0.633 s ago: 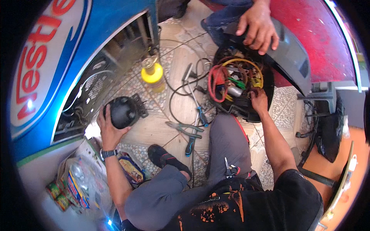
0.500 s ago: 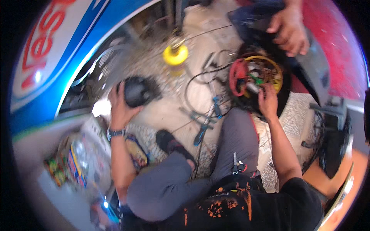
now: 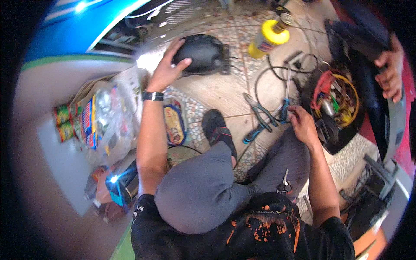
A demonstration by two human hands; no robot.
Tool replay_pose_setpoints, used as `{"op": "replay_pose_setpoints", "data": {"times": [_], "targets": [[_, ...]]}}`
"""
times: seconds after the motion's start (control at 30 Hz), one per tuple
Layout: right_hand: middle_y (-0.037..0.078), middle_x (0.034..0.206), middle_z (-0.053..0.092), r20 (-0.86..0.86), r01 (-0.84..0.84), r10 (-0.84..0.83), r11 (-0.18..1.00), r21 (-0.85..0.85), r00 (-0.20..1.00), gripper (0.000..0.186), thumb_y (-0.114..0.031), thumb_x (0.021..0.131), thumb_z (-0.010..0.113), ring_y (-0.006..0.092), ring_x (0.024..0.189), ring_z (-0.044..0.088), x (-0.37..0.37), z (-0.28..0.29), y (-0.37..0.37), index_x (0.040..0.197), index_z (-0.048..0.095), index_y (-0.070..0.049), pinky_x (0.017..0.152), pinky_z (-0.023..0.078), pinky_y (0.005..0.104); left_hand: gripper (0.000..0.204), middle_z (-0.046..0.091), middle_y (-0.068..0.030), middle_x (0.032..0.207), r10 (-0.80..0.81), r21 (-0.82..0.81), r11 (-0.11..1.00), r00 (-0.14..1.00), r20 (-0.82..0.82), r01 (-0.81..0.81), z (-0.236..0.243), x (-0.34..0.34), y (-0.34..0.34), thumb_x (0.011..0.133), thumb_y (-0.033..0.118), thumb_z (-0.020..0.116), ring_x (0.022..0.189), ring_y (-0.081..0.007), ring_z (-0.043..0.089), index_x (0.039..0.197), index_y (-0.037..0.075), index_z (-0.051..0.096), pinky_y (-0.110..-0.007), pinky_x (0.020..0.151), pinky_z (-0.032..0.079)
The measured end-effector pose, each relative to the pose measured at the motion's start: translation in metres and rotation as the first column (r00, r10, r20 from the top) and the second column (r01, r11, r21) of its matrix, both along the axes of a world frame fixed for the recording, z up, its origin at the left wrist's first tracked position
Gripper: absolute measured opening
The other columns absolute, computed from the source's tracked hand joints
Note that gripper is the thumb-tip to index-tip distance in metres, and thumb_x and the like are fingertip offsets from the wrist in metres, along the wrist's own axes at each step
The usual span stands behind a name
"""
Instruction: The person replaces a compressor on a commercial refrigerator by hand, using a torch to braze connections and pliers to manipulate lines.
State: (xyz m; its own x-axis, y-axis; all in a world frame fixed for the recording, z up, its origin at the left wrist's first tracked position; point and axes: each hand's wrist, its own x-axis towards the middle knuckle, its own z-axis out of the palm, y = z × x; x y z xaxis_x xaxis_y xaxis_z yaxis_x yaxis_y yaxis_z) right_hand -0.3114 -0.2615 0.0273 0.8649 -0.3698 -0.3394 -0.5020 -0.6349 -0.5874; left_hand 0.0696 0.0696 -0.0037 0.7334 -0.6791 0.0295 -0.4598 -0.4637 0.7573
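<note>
A black rounded housing [image 3: 203, 54] lies on the floor ahead and to the left. My left hand [image 3: 167, 69] grips its left end, thumb and fingers apart around it. On the right, my right hand [image 3: 304, 125] has its fingers curled at the blue-and-black handle of a screwdriver [image 3: 284, 112], whose thin shaft points away from me. Just left of this hand lie pliers [image 3: 259, 112] with dark handles, and another blue-and-black handled tool [image 3: 253, 134] beside them. The fingertips of my right hand are partly hidden against the handle.
A black container [image 3: 318, 134] of mixed parts with a red and a yellow loop stands right. Beyond are a yellow bottle [image 3: 268, 39] and a black cable [image 3: 258, 84]. Another person's hand [image 3: 390, 73] is at far right. Plastic bags [image 3: 108, 117] lie left.
My right hand has left the container of parts and come to the screwdriver on the floor. My left hand stays on the black housing. The view has shifted.
</note>
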Motion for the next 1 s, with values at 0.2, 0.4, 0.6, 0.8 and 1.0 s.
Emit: {"op": "replay_pose_setpoints", "data": {"times": [0.2, 0.4, 0.6, 0.8, 1.0], "targets": [[0.024, 0.118, 0.068, -0.092, -0.244, 0.254, 0.963, 0.111, 0.963, 0.037, -0.01, 0.092, 0.064, 0.0412, 0.111, 0.065, 0.034, -0.026, 0.061, 0.126, 0.064, 0.003, 0.098, 0.051, 0.0443, 0.043, 0.068, -0.0107, 0.13, 0.31, -0.15, 0.905, 0.86, -0.405, -0.397, 0.027, -0.013, 0.034, 0.102, 0.019, 0.063, 0.11, -0.0189, 0.068, 0.142, 0.004, 0.057, -0.034, 0.097, 0.053], [0.024, 0.121, 0.067, -0.07, -0.424, 0.445, 0.883, 0.202, 0.893, 0.037, -0.011, 0.093, 0.066, 0.0416, 0.115, 0.064, 0.057, -0.05, 0.111, 0.128, 0.063, 0.001, 0.098, 0.051, 0.046, 0.047, 0.064, -0.0215, 0.122, 0.414, 0.213, 0.864, 0.885, 0.213, -0.456, 0.017, -0.092, 0.07, 0.089, 0.023, 0.075, 0.112, -0.0379, 0.063, 0.129, 0.002, 0.062, -0.046, 0.101, 0.048], [0.025, 0.126, 0.066, -0.039, -0.45, 0.468, 0.867, 0.214, 0.883, 0.039, -0.012, 0.093, 0.066, 0.0421, 0.117, 0.063, 0.059, -0.045, 0.112, 0.13, 0.062, 0.0, 0.101, 0.05, 0.0457, 0.1, 0.03, -0.0248, 0.158, 0.462, 0.422, 0.736, 0.848, 0.259, -0.53, -0.005, -0.187, 0.076, 0.073, 0.037, 0.088, 0.145, -0.0479, 0.029, 0.153, 0.007, 0.036, -0.06, 0.118, 0.025], [0.024, 0.129, 0.065, -0.087, -0.394, 0.42, 0.892, 0.221, 0.903, 0.043, -0.013, 0.093, 0.067, 0.0409, 0.122, 0.061, 0.038, -0.054, 0.083, 0.133, 0.06, 0.001, 0.105, 0.048, 0.0447, 0.13, 0.018, -0.0272, 0.165, 0.624, 0.576, 0.563, 0.762, 0.174, -0.593, -0.032, -0.215, 0.112, 0.062, 0.048, 0.093, 0.15, -0.0497, 0.022, 0.162, 0.01, 0.019, -0.064, 0.119, 0.023], [0.026, 0.13, 0.065, -0.145, -0.272, 0.312, 0.931, 0.242, 0.939, 0.043, -0.014, 0.092, 0.068, 0.0416, 0.126, 0.059, 0.03, -0.037, 0.066, 0.132, 0.062, 0.001, 0.107, 0.046, 0.045, 0.12, 0.026, -0.0308, 0.159, 0.654, 0.364, 0.674, 0.749, 0.109, -0.642, -0.047, -0.21, 0.124, 0.069, 0.041, 0.091, 0.146, -0.0489, 0.03, 0.16, 0.005, 0.021, -0.056, 0.12, 0.027]]}}
